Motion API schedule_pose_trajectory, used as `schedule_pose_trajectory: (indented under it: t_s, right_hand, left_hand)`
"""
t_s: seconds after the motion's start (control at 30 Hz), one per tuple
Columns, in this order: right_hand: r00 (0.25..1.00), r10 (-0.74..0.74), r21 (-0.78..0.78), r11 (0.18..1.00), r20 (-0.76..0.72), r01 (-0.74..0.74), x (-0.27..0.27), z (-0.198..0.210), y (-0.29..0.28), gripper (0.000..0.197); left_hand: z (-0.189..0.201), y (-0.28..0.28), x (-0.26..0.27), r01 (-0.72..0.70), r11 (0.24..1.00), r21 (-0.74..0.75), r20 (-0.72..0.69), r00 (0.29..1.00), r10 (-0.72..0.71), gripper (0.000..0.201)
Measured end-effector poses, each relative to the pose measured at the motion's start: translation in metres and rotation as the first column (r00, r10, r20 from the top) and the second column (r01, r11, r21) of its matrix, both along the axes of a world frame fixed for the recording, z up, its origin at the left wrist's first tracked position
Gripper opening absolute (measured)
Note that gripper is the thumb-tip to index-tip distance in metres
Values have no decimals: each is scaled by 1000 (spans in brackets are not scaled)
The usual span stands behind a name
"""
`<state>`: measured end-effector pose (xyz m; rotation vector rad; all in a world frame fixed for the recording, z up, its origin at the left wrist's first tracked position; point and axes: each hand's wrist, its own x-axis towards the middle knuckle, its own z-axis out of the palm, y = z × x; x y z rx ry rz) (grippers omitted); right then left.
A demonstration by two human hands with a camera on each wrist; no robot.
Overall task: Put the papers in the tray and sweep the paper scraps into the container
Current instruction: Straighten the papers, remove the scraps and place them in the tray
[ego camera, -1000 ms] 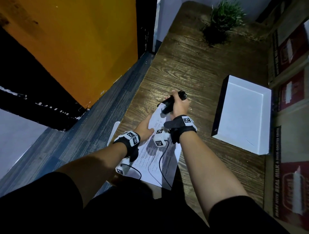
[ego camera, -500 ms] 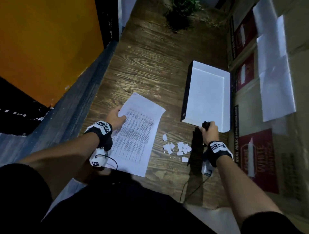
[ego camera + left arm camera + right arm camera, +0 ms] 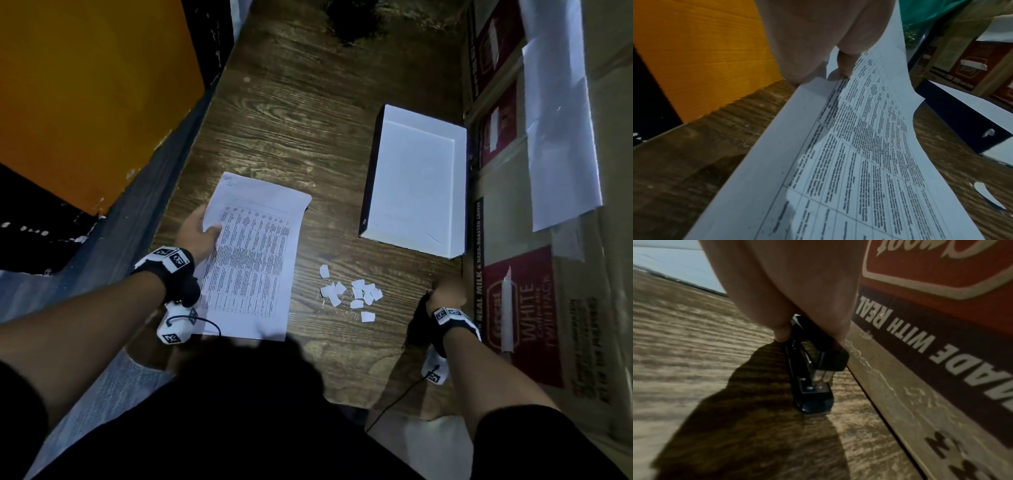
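Printed papers (image 3: pixel 253 260) lie on the wooden table (image 3: pixel 291 130) at the left; my left hand (image 3: pixel 197 233) pinches their left edge, thumb on top, and in the left wrist view the top sheet (image 3: pixel 869 146) curls up. A white tray (image 3: pixel 414 181) with a dark side stands at the right. Several white paper scraps (image 3: pixel 352 294) lie in a small heap between papers and tray. My right hand (image 3: pixel 445 296) grips a black stapler (image 3: pixel 813 374) low on the table beside the cardboard boxes.
Cardboard boxes (image 3: pixel 534 308) with red labels wall off the table's right side, with white sheets (image 3: pixel 558 120) taped on them. A dark plant (image 3: pixel 352 20) sits at the far end. An orange wall (image 3: pixel 85 102) and blue floor lie left of the table.
My right hand carried the stapler from above the papers to the table's right edge and lowered it beside the boxes. My left hand shifted to pinch the papers' edge. The scraps came into view.
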<state>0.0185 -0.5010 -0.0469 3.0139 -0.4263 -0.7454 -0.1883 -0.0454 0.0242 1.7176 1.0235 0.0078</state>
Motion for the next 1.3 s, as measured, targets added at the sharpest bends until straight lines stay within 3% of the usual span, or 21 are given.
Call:
schedule_pose_trajectory:
  t_s: [0.07, 0.13, 0.2, 0.27, 0.33, 0.43, 0.53, 0.67, 0.73, 0.8, 0.87, 0.93, 1.0, 1.17, 1.3]
  right_hand:
    - [999, -39, -10, 999, 5, 39, 0, 4, 2, 35]
    - [989, -90, -22, 995, 118, 93, -10, 23, 17, 45]
    - [956, 87, 8, 996, 282, -93, -20, 45, 46, 53]
    - [882, 291, 205, 901, 372, -383, -31, 59, 87, 47]
    - [863, 394, 491, 710, 316, -504, -48, 70, 138, 45]
    - [897, 439, 794, 524, 56, -307, -74, 91, 209, 64]
    - [906, 421, 901, 407, -38, -151, -84, 93, 244, 68]
    - [987, 133, 965, 257, -86, 50, -84, 88, 243, 45]
    - [996, 10, 974, 207, -93, 89, -80, 86, 234, 42]
    - [994, -74, 972, 219, -74, 89, -70, 85, 218, 42]
    - [987, -150, 964, 249, -56, 92, -59, 85, 197, 39]
    - [979, -202, 954, 290, -18, 78, -44, 88, 173, 35]
    - [967, -254, 941, 328, 10, 77, -25, 88, 149, 33]
    - [932, -353, 880, 464, 79, 101, 49, 84, 96, 22]
    - [918, -372, 770, 622, 135, 139, 114, 69, 76, 24]
  left_hand:
    - [6, -2, -2, -39, 999, 3, 16, 999, 39, 39]
    - [11, -1, -2, -52, 998, 24, 34, 998, 51, 39]
    - [19, 3, -1, -55, 997, 46, 51, 997, 52, 39]
    - [28, 8, -1, -74, 997, 4, 92, 993, 74, 38]
    - [40, 12, 2, -87, 995, -55, 130, 987, 93, 35]
    - [61, 16, 13, -89, 989, -120, 223, 968, 114, 38]
    - [79, 22, 30, -107, 977, -185, 323, 932, 164, 41]
    - [99, 27, 59, -151, 959, -242, 385, 892, 237, 32]
    - [102, 24, 68, -116, 918, -380, 387, 881, 272, 22]
    - [96, 8, 72, -23, 888, -459, 347, 916, 203, 30]
    - [76, -15, 75, 126, 909, -397, 222, 974, -38, 52]
    - [56, -47, 84, 352, 884, -308, 84, 935, -343, 70]
    - [42, -79, 106, 472, 846, -248, -2, 873, -488, 75]
    - [50, -163, 186, 487, 852, -191, -20, 866, -500, 57]
    - [32, -210, 246, 463, 877, -129, -75, 877, -474, 65]
